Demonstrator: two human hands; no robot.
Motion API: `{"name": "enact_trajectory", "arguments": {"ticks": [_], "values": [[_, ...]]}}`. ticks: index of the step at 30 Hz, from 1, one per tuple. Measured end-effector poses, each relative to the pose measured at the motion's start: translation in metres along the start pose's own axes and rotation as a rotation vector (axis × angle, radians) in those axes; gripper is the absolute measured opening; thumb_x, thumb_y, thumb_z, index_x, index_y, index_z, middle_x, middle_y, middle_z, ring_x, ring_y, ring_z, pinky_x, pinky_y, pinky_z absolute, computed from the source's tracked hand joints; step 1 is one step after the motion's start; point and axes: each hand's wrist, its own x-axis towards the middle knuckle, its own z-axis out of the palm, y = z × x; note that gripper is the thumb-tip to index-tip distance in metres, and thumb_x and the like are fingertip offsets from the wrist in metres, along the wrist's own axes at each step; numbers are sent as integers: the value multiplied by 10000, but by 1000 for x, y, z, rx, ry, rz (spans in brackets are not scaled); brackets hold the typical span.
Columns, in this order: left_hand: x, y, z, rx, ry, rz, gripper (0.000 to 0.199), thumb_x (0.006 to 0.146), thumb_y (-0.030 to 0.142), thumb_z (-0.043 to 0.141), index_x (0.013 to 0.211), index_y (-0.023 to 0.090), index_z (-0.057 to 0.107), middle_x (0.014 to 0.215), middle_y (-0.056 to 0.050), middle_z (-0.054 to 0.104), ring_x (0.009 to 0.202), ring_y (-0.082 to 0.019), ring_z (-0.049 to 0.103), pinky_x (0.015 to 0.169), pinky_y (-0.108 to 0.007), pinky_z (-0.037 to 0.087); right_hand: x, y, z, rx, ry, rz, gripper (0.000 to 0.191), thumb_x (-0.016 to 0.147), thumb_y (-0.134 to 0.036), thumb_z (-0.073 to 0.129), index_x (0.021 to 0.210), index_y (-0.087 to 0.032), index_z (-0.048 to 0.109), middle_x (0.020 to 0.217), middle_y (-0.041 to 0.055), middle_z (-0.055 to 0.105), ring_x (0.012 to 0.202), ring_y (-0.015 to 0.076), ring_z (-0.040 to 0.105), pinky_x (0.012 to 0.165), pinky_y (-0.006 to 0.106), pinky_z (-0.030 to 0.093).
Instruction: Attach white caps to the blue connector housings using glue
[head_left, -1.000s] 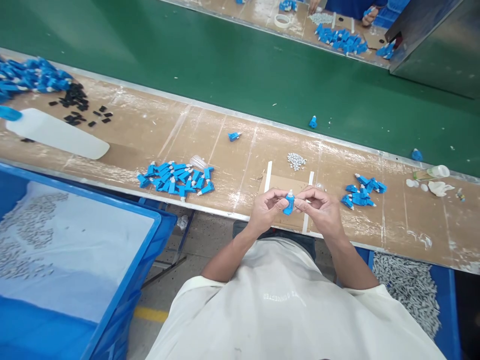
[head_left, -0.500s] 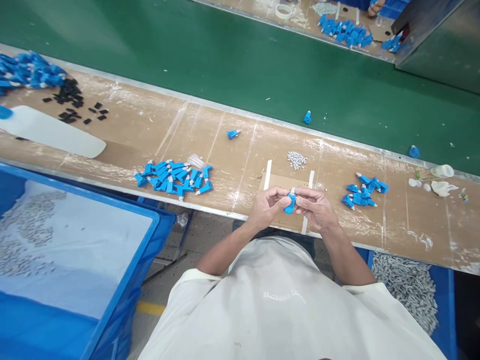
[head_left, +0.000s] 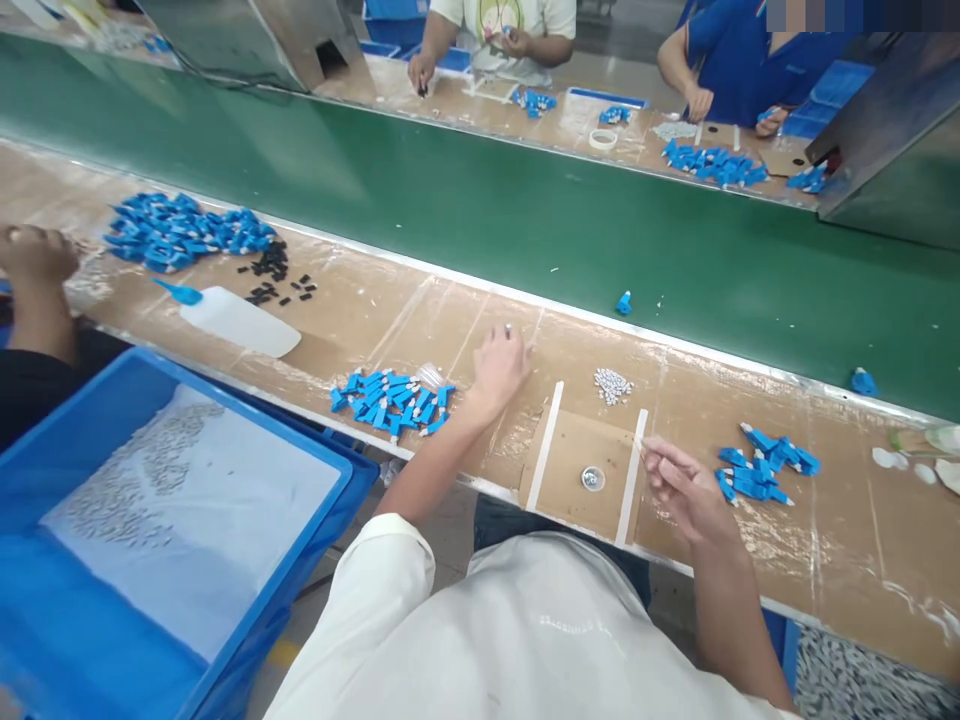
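My left hand reaches over the bench right of a pile of blue pieces; its fingers curl down, a small pale tip shows at them, and the rest of what they hold is hidden. Near the right white tape strip, my right hand pinches something thin and pale, too small to make out. Between the tape strips lies a brown board with a small round clear dish holding shiny bits. Small silver parts are heaped behind it. A smaller group of blue pieces lies to the right.
A white bottle, black pieces and a large blue pile are at left, beside another person's hand. A blue bin stands front left. Beyond the green belt, two people work at another bench.
The view has tilted up and shifted left. My hands, which were together on a blue piece, have parted: the left reached forward and left, the right moved right. The dish is now uncovered.
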Motion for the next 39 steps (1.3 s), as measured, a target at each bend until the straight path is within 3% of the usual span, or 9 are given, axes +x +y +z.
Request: {"name": "enact_trajectory", "arguments": {"ticks": [5,11,14,18,23,27,31,34,39], "values": [[48,59,28,-123,-95,206,370,1024,392,466,1244,150,639,1300,-190,626,1241,-338,596,1010,-407,455,-22,6,-20,-82,-6,8,504,614,-574,919,955,-213,834,759,55,655,544,101,489,402,201,375],[148,119,57,-290,-207,30,503,990,421,536,1345,66,561,1430,-270,541,1372,-366,518,1092,-425,416,-38,6,-31,-228,28,-37,518,688,-617,852,1010,-212,832,822,86,701,628,150,562,466,231,454],[165,134,63,-353,-185,-4,500,971,421,560,1315,59,589,1426,-303,544,1338,-379,556,1051,-446,451,-40,8,-37,-245,59,-63,537,704,-645,826,1010,-203,830,799,81,692,590,135,540,477,242,463],[168,134,61,-447,-181,-19,234,905,252,627,1067,116,726,1230,-235,704,1228,-313,650,993,-359,476,-36,7,-40,-288,70,-83,568,702,-666,813,1001,-183,827,804,84,689,598,135,541,488,244,464],[129,97,54,-647,-259,32,188,911,259,587,849,164,738,860,-69,759,851,-166,719,822,-262,520,-25,13,-22,-496,91,-74,538,765,-653,748,1013,-180,810,696,35,660,598,148,547,557,283,497],[51,46,42,-1212,-325,122,175,839,314,689,798,144,699,796,-44,708,725,-120,639,715,-244,519,-10,31,5,-567,103,-169,493,773,-598,753,1063,-202,793,805,36,704,675,166,590,673,326,525],[-28,5,27,-1386,-508,42,334,711,442,827,823,148,713,715,-17,663,662,-114,582,646,-234,478,1,50,25,-572,91,-231,451,776,-567,772,1036,-199,795,845,52,698,687,168,589,674,330,515],[-63,-7,25,-1430,-530,-16,380,683,486,844,809,153,710,711,-9,645,658,-114,564,640,-243,463,4,59,33,-572,78,-255,455,768,-580,783,1005,-191,807,805,44,661,646,153,539,624,317,497],[-79,-9,34,-1497,-534,-59,378,689,490,837,803,154,707,700,-6,634,654,-112,545,645,-250,450,7,68,40,-568,107,-299,402,791,-580,764,918,-203,823,756,25,600,644,148,499,613,312,462]]}}
